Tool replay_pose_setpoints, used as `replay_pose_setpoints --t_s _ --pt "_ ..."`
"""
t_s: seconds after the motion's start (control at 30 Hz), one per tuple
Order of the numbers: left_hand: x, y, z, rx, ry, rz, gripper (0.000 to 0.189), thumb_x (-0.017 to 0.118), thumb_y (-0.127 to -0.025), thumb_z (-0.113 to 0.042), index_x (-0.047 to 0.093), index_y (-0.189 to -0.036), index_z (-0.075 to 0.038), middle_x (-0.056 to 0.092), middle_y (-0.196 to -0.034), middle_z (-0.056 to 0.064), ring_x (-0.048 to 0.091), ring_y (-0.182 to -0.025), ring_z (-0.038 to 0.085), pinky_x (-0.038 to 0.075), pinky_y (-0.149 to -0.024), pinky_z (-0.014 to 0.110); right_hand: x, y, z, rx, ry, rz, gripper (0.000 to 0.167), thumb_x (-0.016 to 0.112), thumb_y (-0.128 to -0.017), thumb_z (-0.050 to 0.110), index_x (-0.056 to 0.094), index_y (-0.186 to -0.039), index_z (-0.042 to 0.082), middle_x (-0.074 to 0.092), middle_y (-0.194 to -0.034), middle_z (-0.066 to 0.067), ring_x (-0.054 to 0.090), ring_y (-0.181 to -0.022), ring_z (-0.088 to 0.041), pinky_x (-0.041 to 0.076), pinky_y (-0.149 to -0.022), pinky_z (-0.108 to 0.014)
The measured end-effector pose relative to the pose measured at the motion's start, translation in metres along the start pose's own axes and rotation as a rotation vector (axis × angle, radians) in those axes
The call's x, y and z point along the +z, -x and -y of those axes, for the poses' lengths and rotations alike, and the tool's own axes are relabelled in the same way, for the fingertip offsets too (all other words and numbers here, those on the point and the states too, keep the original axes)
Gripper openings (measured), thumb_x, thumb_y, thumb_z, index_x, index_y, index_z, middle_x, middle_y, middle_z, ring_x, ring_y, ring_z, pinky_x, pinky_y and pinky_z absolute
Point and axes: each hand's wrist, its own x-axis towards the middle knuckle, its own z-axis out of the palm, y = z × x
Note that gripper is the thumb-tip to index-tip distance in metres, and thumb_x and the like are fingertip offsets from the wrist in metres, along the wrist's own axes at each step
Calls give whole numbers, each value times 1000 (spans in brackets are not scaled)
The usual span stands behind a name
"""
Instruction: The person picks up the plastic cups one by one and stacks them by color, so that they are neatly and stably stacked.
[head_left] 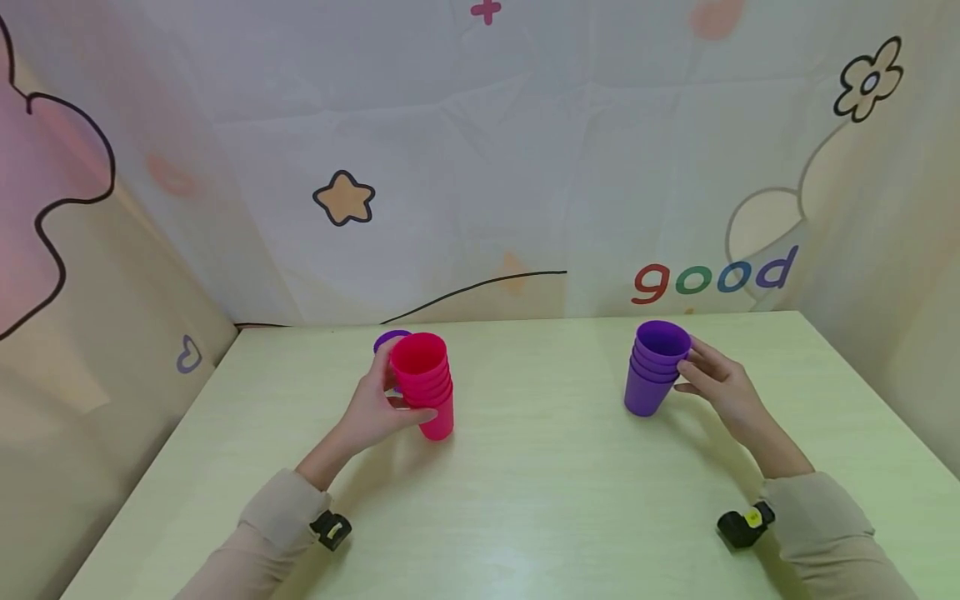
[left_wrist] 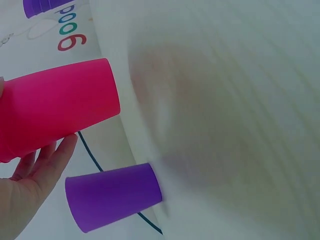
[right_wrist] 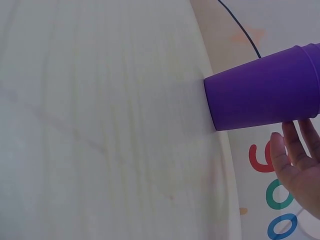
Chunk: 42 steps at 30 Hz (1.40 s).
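Observation:
My left hand [head_left: 371, 411] holds a stack of pink cups [head_left: 439, 414], the thumb across the near side and the fingers behind. In the left wrist view, a gap shows between the stack's base [left_wrist: 95, 95] and the tabletop. Beyond that hand a single purple cup [left_wrist: 115, 197] stands upright, mostly hidden in the head view except its rim [head_left: 393, 335]. Over on the right, a stack of purple cups [head_left: 647, 392] stands on the table. My right hand [head_left: 727, 392] is at its right side, fingers fairly straight against it; the thumb is out of the right wrist view.
Both stacks are over the pale table [head_left: 525, 517], well apart from each other. A printed cloth [head_left: 480, 192] hangs behind the table's far edge and along both sides. Each wrist carries a small black camera [head_left: 330, 530].

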Motion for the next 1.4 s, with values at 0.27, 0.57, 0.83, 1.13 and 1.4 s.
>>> replay_pose_setpoints --t_s 0.27,0.57,0.83,1.13,1.4 --pt "15 -10 -18 0 35 29 86 76 -67 6 26 -134 -10 49 -120 16 54 -102 34 53 -71 36 0 -1 -1 14 20 -8 50 50 -94 13 32 -141 9 58 -108 15 58 -92 0 50 -75 -21" --pt "29 -32 7 29 59 21 87 79 -65 2 28 -134 -17 52 -117 9 55 -98 28 53 -66 35 0 -1 0 -7 13 -3 49 49 -94 10 34 -141 9 59 -107 15 57 -93 0 50 -74 -20" --pt "38 -40 14 20 48 -4 86 80 -65 -3 29 -133 -20 52 -116 7 55 -99 27 53 -65 35 1 -1 0 1 7 -2 49 48 -94 9 32 -141 7 59 -108 15 57 -95 1 50 -74 -20" --pt "40 -43 7 -51 17 13 86 78 -67 0 28 -135 -13 52 -119 15 54 -102 31 53 -70 36 2 0 0 16 8 -5 50 48 -94 9 31 -141 7 58 -108 17 56 -95 1 50 -74 -20" --pt "40 -37 -18 -67 -8 16 81 75 -69 2 28 -134 -9 51 -118 17 54 -103 32 52 -72 35 0 0 -1 -11 -4 2 49 47 -94 7 32 -141 8 58 -109 15 57 -94 0 50 -74 -20"
